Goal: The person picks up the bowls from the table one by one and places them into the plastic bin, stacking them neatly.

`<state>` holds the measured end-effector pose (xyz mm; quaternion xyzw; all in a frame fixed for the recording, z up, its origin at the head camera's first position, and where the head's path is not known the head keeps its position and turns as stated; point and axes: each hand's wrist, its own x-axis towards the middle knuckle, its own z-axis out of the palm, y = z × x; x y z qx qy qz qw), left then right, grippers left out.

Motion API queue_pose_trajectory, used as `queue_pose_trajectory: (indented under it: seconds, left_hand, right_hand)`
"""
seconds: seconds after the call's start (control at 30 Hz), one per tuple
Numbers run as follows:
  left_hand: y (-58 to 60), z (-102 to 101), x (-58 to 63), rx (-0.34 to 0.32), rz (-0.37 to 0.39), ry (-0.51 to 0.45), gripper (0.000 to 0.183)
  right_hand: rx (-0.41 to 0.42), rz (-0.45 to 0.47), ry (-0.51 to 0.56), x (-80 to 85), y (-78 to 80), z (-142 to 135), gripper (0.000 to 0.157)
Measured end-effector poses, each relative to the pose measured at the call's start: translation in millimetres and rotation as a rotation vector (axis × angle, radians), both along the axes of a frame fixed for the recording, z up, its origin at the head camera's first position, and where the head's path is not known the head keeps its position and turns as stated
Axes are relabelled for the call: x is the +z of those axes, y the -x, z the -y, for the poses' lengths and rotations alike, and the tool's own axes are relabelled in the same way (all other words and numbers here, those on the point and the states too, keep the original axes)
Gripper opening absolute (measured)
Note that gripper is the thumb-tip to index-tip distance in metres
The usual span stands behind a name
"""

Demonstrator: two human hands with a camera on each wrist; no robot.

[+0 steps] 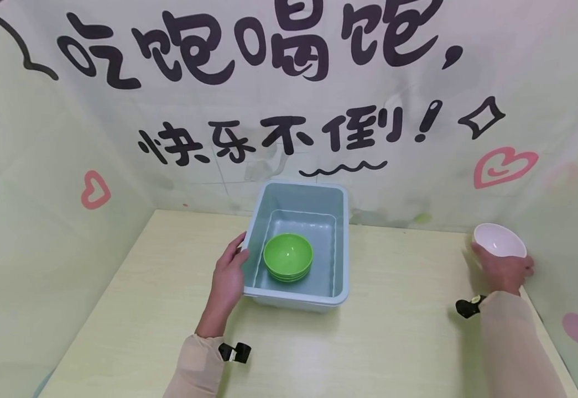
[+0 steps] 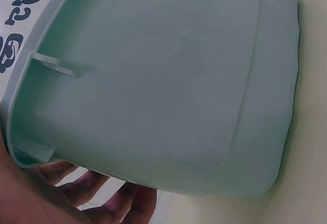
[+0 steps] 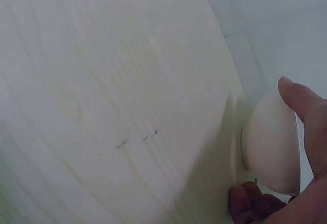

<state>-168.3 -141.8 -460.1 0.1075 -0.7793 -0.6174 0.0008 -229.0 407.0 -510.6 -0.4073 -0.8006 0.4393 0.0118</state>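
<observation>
My left hand grips the left rim of a blue-grey plastic tub, its thumb at the rim and its fingers along the outside. In the left wrist view, the outer wall fills most of the picture, with curled fingers by its lower edge. Inside the tub sits a stack of green bowls. At the far right, my right hand holds a white bowl by its sides, thumb and fingers apart around it. Whether its base touches the table cannot be told.
The pale wood-grain table ends at a back wall sheet with large black lettering. Sheets with pink hearts stand along both sides. The right sheet is close beside the right hand. A black strap device is on each wrist.
</observation>
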Motion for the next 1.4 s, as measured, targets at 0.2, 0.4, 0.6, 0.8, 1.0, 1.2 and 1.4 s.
queue_pose_trajectory:
  seconds: [0.2, 0.4, 0.6, 0.8, 1.0, 1.2, 1.4]
  left_hand:
    - [0.7, 1.4, 0.7, -0.001, 0.004, 0.005, 0.049]
    - [2.4, 1.4, -1.9, -0.003, 0.001, 0.009, 0.049]
    - [3.8, 1.0, -3.0, -0.004, 0.000, 0.004, 0.049]
    - [2.6, 2.0, -2.2, -0.001, 0.004, 0.005, 0.049]
    - [3.3, 2.5, -3.1, -0.013, -0.003, 0.000, 0.048]
    - [3.4, 2.9, -2.7, -0.010, -0.001, 0.003, 0.049]
    - [3.2, 2.6, -3.0, -0.009, 0.003, -0.004, 0.049]
  right_hand:
    - [-0.001, -0.019, 0.011, 0.2, 1.3, 0.5, 0.127]
    - [-0.023, -0.055, 0.044, 0.2, -0.9, 2.2, 0.125]
    - [-0.052, -0.109, 0.064, -1.5, -1.7, 1.2, 0.121]
    - [-0.075, -0.156, 0.060, -5.8, -3.9, 2.1, 0.119]
    - [-0.111, -0.167, 0.075, -6.1, -6.0, 3.3, 0.118]
    - [-0.099, -0.167, 0.084, -2.7, -4.1, 4.7, 0.119]
    - [-0.104, -0.191, 0.102, 2.8, -3.9, 5.5, 0.118]
